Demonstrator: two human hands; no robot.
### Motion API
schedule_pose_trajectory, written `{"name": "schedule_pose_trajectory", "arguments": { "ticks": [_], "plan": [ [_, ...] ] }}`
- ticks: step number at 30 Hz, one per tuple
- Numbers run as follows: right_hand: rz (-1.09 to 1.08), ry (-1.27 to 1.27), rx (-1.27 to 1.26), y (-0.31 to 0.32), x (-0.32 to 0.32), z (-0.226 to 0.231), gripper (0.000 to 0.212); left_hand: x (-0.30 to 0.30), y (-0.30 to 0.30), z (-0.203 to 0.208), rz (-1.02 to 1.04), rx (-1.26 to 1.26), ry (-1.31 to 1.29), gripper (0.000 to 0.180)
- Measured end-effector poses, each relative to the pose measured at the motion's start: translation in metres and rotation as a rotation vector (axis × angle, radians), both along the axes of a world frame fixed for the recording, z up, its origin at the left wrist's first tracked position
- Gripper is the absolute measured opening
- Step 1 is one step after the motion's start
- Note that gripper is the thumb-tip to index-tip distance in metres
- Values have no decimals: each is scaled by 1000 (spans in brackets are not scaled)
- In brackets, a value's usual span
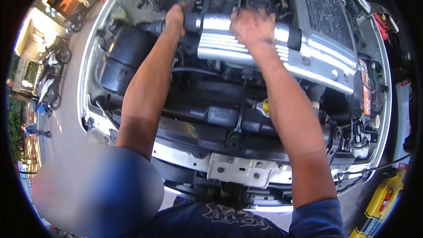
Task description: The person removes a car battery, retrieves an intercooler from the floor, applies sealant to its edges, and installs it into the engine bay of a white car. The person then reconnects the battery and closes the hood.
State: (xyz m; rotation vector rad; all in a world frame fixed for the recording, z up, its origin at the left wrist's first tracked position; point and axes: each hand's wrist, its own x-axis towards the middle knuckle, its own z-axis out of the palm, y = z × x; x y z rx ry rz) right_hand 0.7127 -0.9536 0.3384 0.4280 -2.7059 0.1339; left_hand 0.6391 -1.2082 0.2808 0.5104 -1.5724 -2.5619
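Both my arms reach over the front of an open engine bay. My left hand [175, 17] is closed around a black air hose [191, 22] at the left end of a silver ribbed engine cover [213, 42]. Its far fingers are partly hidden. On top of that cover lies my right hand [253, 27], its fingers bent over the far edge. The right fingertips are slightly blurred. Right of this hand, a dark coupling [294, 39] joins the cover to a silver housing with a finned intercooler [324, 6].
A black air box [125, 59] sits at the left. A yellow-marked cap [265, 107] is under my right forearm, and a battery [370, 79] stands at the right. Motorcycles [50, 72] and a person [35, 131] are outside. A blurred patch hides the lower left.
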Motion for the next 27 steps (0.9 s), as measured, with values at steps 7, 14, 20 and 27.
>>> {"name": "schedule_pose_trajectory", "arguments": {
  "ticks": [7, 14, 20, 27],
  "plan": [
    [-71, -12, -21, -10, 2, 9, 47, 19, 8, 1, 129, -137, -93, 73],
    [-191, -156, -126, -18, 2, 23, 49, 23, 31, 51, 526, -1488, 165, 58],
    [-173, -26, -225, -11, -3, 14, 42, -59, 80, 70, -172, -1788, 23, 80],
    [-68, -19, -346, -1, -2, 13, 33, -126, 82, 56, -351, -1789, -112, 98]
  ]
}}
